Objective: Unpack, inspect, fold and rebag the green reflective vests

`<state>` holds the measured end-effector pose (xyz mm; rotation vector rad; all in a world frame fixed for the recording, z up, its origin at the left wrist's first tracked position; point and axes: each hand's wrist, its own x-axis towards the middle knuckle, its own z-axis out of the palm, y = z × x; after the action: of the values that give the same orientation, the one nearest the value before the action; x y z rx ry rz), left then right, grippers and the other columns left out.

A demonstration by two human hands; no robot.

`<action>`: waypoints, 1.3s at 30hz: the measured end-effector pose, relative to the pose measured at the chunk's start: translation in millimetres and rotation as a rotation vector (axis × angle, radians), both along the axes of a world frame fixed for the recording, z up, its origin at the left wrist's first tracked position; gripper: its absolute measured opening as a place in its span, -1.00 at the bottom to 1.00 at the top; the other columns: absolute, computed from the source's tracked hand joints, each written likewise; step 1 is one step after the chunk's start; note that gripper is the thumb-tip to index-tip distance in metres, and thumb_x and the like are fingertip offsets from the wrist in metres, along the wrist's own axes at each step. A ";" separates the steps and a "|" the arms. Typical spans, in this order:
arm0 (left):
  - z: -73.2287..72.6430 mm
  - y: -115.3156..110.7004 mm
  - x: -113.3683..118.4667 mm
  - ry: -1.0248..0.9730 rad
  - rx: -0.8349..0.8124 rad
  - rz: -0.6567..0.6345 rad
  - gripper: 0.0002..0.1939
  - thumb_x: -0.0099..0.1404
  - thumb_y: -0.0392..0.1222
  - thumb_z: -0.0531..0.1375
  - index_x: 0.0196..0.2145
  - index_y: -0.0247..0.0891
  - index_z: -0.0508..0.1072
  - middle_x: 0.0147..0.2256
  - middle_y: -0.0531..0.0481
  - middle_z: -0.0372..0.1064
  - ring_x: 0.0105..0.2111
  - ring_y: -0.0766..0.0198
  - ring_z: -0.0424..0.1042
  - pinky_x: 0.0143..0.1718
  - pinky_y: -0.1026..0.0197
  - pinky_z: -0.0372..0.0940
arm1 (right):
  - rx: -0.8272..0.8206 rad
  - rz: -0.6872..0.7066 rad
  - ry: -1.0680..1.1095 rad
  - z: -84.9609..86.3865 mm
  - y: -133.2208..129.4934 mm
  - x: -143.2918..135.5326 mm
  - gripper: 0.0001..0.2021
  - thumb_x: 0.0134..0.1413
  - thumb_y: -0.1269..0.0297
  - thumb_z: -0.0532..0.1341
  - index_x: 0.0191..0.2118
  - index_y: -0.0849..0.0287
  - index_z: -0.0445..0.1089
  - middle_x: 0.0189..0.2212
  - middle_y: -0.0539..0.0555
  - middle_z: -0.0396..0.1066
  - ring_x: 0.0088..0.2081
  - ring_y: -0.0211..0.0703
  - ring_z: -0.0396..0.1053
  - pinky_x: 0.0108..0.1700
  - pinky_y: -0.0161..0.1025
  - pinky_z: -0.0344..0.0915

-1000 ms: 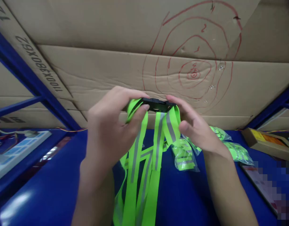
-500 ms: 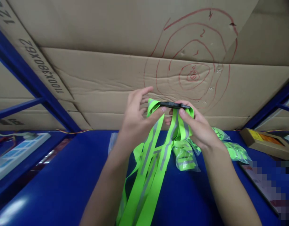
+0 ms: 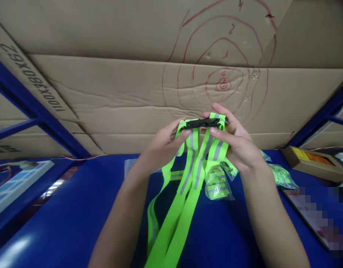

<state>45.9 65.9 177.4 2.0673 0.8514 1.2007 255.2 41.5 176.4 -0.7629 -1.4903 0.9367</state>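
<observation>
Both hands hold up a neon-green reflective strap (image 3: 185,212) with grey stripes, at a black buckle (image 3: 202,123) that lies roughly level between them. My left hand (image 3: 162,147) is closed on the buckle's left end, thumb in front, with a strap loop beside its fingers. My right hand (image 3: 238,141) pinches the right end, thumb below the buckle and a finger stretched out behind. Long strap lengths hang from the buckle down past the lower edge of the view. The fingertips behind the buckle are partly hidden.
Bagged green straps (image 3: 217,184) lie on the blue table (image 3: 67,219) behind the hands. On the right are a cardboard box (image 3: 313,163) and a flat dark-edged device (image 3: 305,216); on the left, a white power strip (image 3: 20,186). A cardboard panel (image 3: 118,89) with red rings stands behind.
My left fingers have closed in around the buckle's left end. At the right end a strap loop now stands above the buckle, and the right fingers have shifted up. The view has shifted slightly.
</observation>
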 end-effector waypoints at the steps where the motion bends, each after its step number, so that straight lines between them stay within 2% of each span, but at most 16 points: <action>1: -1.9 0.8 1.8 0.020 0.009 0.018 -0.61 0.49 -0.07 0.14 0.20 -0.16 0.40 0.22 -0.11 0.41 0.25 0.08 0.38 0.34 -0.03 0.24 | 0.038 -0.047 -0.036 -1.5 0.7 -0.7 -0.29 0.12 0.04 0.41 0.33 -0.12 0.18 0.29 0.07 0.35 0.22 0.01 0.41 0.24 0.04 0.41; 4: -5.6 0.7 7.4 0.003 0.068 0.138 -0.61 0.49 -0.10 0.11 0.21 -0.18 0.35 0.24 -0.13 0.38 0.28 0.08 0.33 0.38 -0.05 0.17 | 0.190 -0.211 -0.165 -3.4 0.1 -5.0 -0.36 0.18 0.03 0.38 0.31 -0.04 0.21 0.22 0.10 0.41 0.24 -0.01 0.38 0.33 0.00 0.29; 6: -5.6 -1.9 11.0 -0.060 0.126 0.187 -0.59 0.49 -0.11 0.10 0.24 -0.16 0.29 0.22 -0.13 0.37 0.26 0.11 0.36 0.35 0.00 0.21 | 0.287 -0.272 -0.308 -2.1 -3.7 -7.7 -0.42 0.21 0.03 0.36 0.29 -0.02 0.26 0.21 0.11 0.40 0.26 0.01 0.35 0.36 0.02 0.24; 10: -1.5 -11.8 17.5 -0.108 0.226 0.218 -0.59 0.52 -0.11 0.08 0.27 -0.11 0.21 0.11 -0.09 0.41 0.08 0.17 0.48 0.14 0.14 0.38 | 0.415 -0.367 -0.628 2.4 -15.6 -9.7 -0.53 0.26 0.08 0.32 0.24 0.02 0.39 0.34 0.18 0.25 0.38 0.14 0.19 0.41 0.14 0.13; 12: -0.1 -16.4 20.0 -0.077 0.253 0.200 -0.61 0.52 -0.12 0.08 0.26 -0.09 0.21 0.09 -0.08 0.42 0.04 0.17 0.49 0.08 0.15 0.41 | 0.448 -0.414 -0.698 4.2 -19.8 -10.0 -0.58 0.29 0.13 0.28 0.22 0.06 0.42 0.37 0.21 0.21 0.38 0.18 0.20 0.39 0.16 0.16; 16: -2.3 -21.2 23.7 -0.020 0.263 0.130 -0.55 0.50 -0.09 0.12 0.29 -0.03 0.19 0.11 -0.06 0.41 0.09 0.14 0.47 0.11 0.12 0.41 | 0.452 -0.407 -0.684 6.6 -21.5 -9.7 -0.71 0.38 0.21 0.17 0.10 0.05 0.50 0.07 0.15 0.52 0.16 0.15 0.44 0.24 0.08 0.33; 19: -6.0 -24.0 28.6 -0.032 0.264 0.111 -0.47 0.47 -0.06 0.19 0.31 0.00 0.16 0.19 -0.09 0.34 0.16 0.13 0.42 0.16 0.10 0.41 | 0.443 -0.463 -0.624 6.6 -21.2 -9.8 -0.71 0.40 0.19 0.15 0.12 -0.02 0.50 0.06 0.12 0.54 0.16 0.15 0.44 0.26 0.08 0.31; 21: -7.8 -28.3 34.1 -0.080 0.328 0.176 -0.41 0.44 -0.05 0.24 0.32 -0.01 0.12 0.30 -0.13 0.20 0.28 0.11 0.30 0.23 0.06 0.35 | 0.465 -0.520 -0.583 6.2 -22.1 -10.7 -0.68 0.40 0.17 0.15 0.17 -0.05 0.47 0.13 0.09 0.49 0.21 0.14 0.39 0.31 0.10 0.26; 23: -9.7 -34.8 40.7 -0.119 0.451 0.311 -0.39 0.42 -0.06 0.26 0.31 -0.05 0.10 0.34 -0.16 0.11 0.35 0.09 0.19 0.28 0.00 0.31 | 0.514 -0.591 -0.569 6.5 -24.1 -11.6 -0.67 0.42 0.19 0.14 0.20 -0.02 0.45 0.15 0.09 0.49 0.19 0.10 0.40 0.31 0.10 0.25; 24: -11.1 -38.7 44.1 -0.119 0.531 0.378 -0.45 0.42 -0.08 0.26 0.26 -0.07 0.14 0.31 -0.17 0.16 0.33 0.08 0.20 0.28 -0.04 0.31 | 0.543 -0.628 -0.569 7.2 -25.4 -11.6 -0.66 0.43 0.21 0.13 0.21 0.02 0.45 0.14 0.10 0.49 0.17 0.07 0.41 0.30 0.08 0.26; 26: -14.9 -47.1 51.0 -0.057 0.689 0.436 -0.70 0.43 -0.14 0.21 0.07 -0.10 0.28 0.11 -0.13 0.37 0.20 0.07 0.34 0.20 -0.06 0.35 | 0.578 -0.685 -0.573 9.8 -28.5 -10.4 -0.66 0.45 0.22 0.12 0.21 0.05 0.45 0.13 0.11 0.50 0.17 0.04 0.41 0.29 0.05 0.27; 28: -19.7 -55.3 58.4 0.059 0.774 0.369 -0.97 0.45 -0.20 0.13 -0.15 -0.11 0.35 -0.20 -0.06 0.47 -0.05 0.11 0.49 0.02 0.00 0.41 | 0.570 -0.719 -0.577 13.4 -31.6 -7.4 -0.67 0.45 0.22 0.12 0.21 -0.01 0.45 0.14 0.08 0.50 0.21 0.04 0.39 0.31 0.04 0.26; 30: -24.1 -62.1 66.1 0.164 0.716 0.274 -0.87 0.48 -0.23 0.05 -0.24 -0.14 0.37 -0.38 -0.01 0.45 -0.27 0.17 0.52 -0.18 0.06 0.42 | 0.560 -0.759 -0.589 17.5 -34.5 -3.2 -0.68 0.44 0.23 0.13 0.20 -0.07 0.45 0.16 0.03 0.49 0.24 0.02 0.38 0.32 0.01 0.26; 33: -27.7 -64.8 75.0 0.281 0.403 0.140 -0.82 0.47 -0.18 0.05 -0.23 -0.20 0.43 -0.42 -0.01 0.48 -0.41 0.18 0.51 -0.34 0.09 0.38 | 0.607 -0.813 -0.567 22.8 -38.7 2.9 -0.69 0.45 0.27 0.13 0.19 0.06 0.47 0.15 0.04 0.50 0.20 -0.05 0.42 0.30 -0.08 0.29; 36: -30.2 -53.9 74.0 0.398 0.185 0.013 -0.81 0.46 -0.12 0.12 -0.12 -0.23 0.47 -0.21 -0.10 0.56 -0.22 0.09 0.57 -0.18 0.03 0.43 | 0.648 -0.845 -0.529 27.1 -43.9 7.5 -0.70 0.44 0.30 0.15 0.17 0.12 0.48 0.13 0.02 0.52 0.17 -0.09 0.45 0.28 -0.12 0.32; 39: -32.7 -33.7 61.0 0.451 0.181 0.019 -0.76 0.47 -0.08 0.15 -0.02 -0.23 0.46 0.00 -0.17 0.52 0.01 0.02 0.52 0.07 -0.07 0.39 | 0.632 -0.876 -0.559 30.8 -50.5 11.6 -0.69 0.44 0.30 0.15 0.19 -0.02 0.46 0.15 -0.04 0.51 0.23 -0.07 0.41 0.30 -0.13 0.31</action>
<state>106.9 32.2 144.7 2.5358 0.9920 0.8543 266.8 -9.0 207.2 -1.0900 -1.5464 -0.4284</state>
